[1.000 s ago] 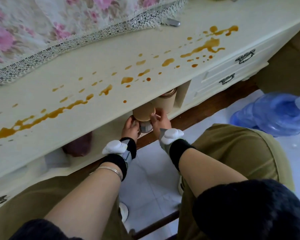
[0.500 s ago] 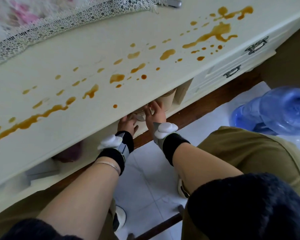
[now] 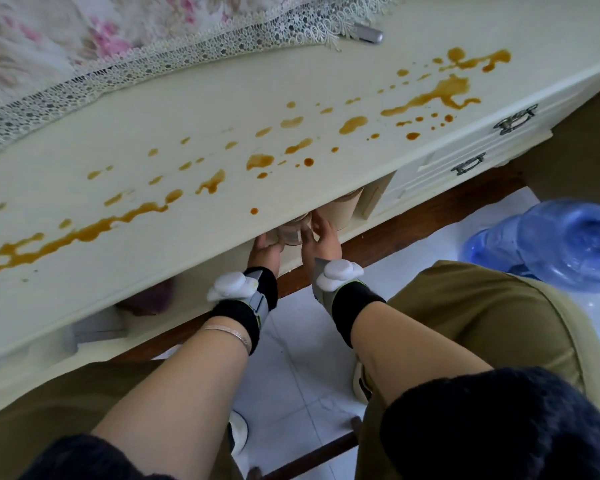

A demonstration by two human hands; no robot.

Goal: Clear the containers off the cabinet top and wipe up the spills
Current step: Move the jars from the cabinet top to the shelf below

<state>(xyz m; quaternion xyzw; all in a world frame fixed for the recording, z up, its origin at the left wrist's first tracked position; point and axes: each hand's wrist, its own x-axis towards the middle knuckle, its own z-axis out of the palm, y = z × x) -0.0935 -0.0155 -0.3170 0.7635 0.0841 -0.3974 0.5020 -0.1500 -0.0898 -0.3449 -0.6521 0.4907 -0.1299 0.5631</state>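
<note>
The cream cabinet top (image 3: pixel 222 109) carries a long trail of amber spills (image 3: pixel 84 233) from the near left to a bigger splash (image 3: pixel 440 91) at the far right. Below its front edge, in an open shelf, stands a clear glass jar (image 3: pixel 291 233) beside a tan container (image 3: pixel 343 211). My left hand (image 3: pixel 265 249) and my right hand (image 3: pixel 321 237) reach into the shelf and hold the jar from both sides. The cabinet edge hides the fingertips and the jar's top.
A floral lace-edged cloth (image 3: pixel 153 39) covers the back of the top, with a grey metal object (image 3: pixel 369 34) at its edge. Drawers with metal handles (image 3: pixel 516 119) lie to the right. A blue water jug (image 3: pixel 561 244) lies on the white floor at right. A purple item (image 3: pixel 149 299) sits in the left shelf.
Both hands have pushed further under the cabinet edge with the containers; the tan container now stands deeper in the shelf and the hands hold the glass jar. The camera has shifted slightly.
</note>
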